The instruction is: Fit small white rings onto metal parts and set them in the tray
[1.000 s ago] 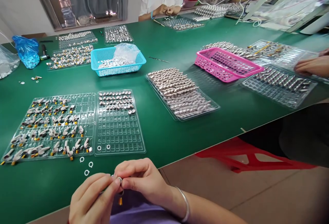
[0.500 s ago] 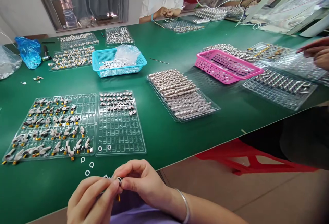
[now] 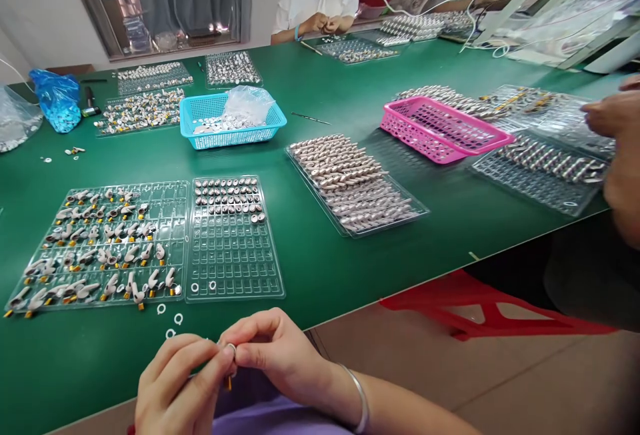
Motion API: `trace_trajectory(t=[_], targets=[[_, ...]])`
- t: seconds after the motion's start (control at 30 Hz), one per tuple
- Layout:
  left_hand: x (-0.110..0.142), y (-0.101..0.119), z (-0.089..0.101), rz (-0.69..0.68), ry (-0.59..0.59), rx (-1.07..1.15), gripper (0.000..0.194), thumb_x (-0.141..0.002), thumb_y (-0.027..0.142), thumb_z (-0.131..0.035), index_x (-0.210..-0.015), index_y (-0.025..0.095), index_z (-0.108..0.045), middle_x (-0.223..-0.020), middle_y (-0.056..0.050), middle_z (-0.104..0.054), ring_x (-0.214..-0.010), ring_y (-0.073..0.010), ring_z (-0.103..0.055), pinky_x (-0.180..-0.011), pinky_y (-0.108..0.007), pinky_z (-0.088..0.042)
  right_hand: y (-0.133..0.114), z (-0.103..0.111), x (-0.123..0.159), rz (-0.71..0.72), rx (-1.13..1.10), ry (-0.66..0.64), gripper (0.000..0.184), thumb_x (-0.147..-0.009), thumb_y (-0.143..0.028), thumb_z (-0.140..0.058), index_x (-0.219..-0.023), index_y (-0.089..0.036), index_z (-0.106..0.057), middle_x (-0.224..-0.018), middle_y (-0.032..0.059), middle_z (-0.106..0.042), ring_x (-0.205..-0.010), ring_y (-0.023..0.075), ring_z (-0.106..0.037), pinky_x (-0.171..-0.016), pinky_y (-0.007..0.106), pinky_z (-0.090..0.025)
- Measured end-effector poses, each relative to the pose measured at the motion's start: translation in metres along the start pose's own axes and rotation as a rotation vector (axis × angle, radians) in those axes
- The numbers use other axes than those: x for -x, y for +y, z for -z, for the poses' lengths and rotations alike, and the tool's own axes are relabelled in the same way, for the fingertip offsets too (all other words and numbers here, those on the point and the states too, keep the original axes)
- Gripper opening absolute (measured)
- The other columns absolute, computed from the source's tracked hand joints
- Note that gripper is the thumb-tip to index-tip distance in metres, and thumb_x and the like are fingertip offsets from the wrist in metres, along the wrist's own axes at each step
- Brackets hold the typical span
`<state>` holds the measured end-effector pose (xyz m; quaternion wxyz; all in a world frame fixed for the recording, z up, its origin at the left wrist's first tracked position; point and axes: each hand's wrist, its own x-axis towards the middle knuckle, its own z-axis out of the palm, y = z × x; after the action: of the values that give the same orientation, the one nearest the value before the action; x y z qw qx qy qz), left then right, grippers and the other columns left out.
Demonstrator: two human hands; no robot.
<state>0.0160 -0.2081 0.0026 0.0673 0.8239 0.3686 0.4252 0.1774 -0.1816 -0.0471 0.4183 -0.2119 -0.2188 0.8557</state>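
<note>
Between the fingertips of both hands is a small earbud part (image 3: 229,382), with a round pale rim at the top and an orange tab hanging below; the fingers hide most of it. My left hand (image 3: 175,378) pinches it from the left. From the right, my right hand (image 3: 283,352) grips it with thumb and forefinger. Several thin white rings (image 3: 179,319) lie on the green table just beyond my hands. A clear tray (image 3: 170,222) of white earbud shells with orange tabs sits ahead on the left. Touching its right side is another tray (image 3: 235,255) with rows of small dark-and-white caps.
A blue basket (image 3: 233,136) with white pieces and a plastic bag stands farther back. Stacked parts fill a tray (image 3: 353,182) right of centre, near a pink basket (image 3: 445,132). A co-worker's hand (image 3: 620,128) is at the right edge; another person (image 3: 320,2) sits across the table.
My left hand has shifted slightly right and up, and the held part has turned a little between the fingers. The co-worker's hand at the right has moved closer to the table's front edge.
</note>
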Motion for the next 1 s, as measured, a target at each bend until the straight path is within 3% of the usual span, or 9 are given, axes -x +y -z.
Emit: trace_trajectory(t=[0.23,0.6,0.8,1.0], targets=[[0.005,0.002,0.000,-0.029,0.035,-0.085,0.025,-0.082,-0.008,-0.060,-0.101,0.005,-0.070,-0.094,-0.008,-0.063,-0.089,-0.0171,-0.057,-0.072,-0.028,-0.053,0.001,-0.002,-0.001,-0.031,-0.051,0.011,0.017,-0.063,-0.022,-0.087,-0.074,-0.015,-0.076,-0.071,0.0055,-0.076,-0.061,0.0141,-0.071,-0.063,0.026,-0.056],[0.015,0.001,0.005,-0.091,-0.019,-0.363,0.019,-0.084,0.000,-0.063,-0.097,0.010,-0.073,-0.088,-0.007,-0.061,-0.086,-0.0182,-0.058,-0.077,-0.031,-0.050,0.000,-0.002,-0.001,0.012,-0.003,-0.029,0.011,-0.069,-0.018,-0.082,-0.077,-0.014,-0.077,-0.074,0.0055,-0.075,-0.065,0.0137,-0.070,-0.065,0.025,-0.057],[0.012,0.005,0.001,-0.044,0.077,-0.295,0.017,-0.081,-0.001,-0.065,-0.094,0.009,-0.073,-0.074,-0.004,-0.065,-0.070,-0.0136,-0.059,-0.062,-0.026,-0.052,0.003,-0.005,0.002,0.005,-0.021,0.047,0.018,-0.063,-0.022,-0.086,-0.074,-0.014,-0.075,-0.074,0.0052,-0.076,-0.061,0.0127,-0.068,-0.061,0.025,-0.056],[0.008,0.009,-0.001,-0.052,0.091,-0.314,0.016,-0.080,-0.002,-0.066,-0.091,0.008,-0.073,-0.071,-0.004,-0.066,-0.068,-0.0131,-0.059,-0.061,-0.025,-0.051,0.003,-0.007,0.002,-0.027,-0.050,0.049,0.020,-0.064,-0.025,-0.087,-0.074,-0.014,-0.073,-0.068,0.0043,-0.074,-0.058,0.0119,-0.067,-0.059,0.025,-0.054]])
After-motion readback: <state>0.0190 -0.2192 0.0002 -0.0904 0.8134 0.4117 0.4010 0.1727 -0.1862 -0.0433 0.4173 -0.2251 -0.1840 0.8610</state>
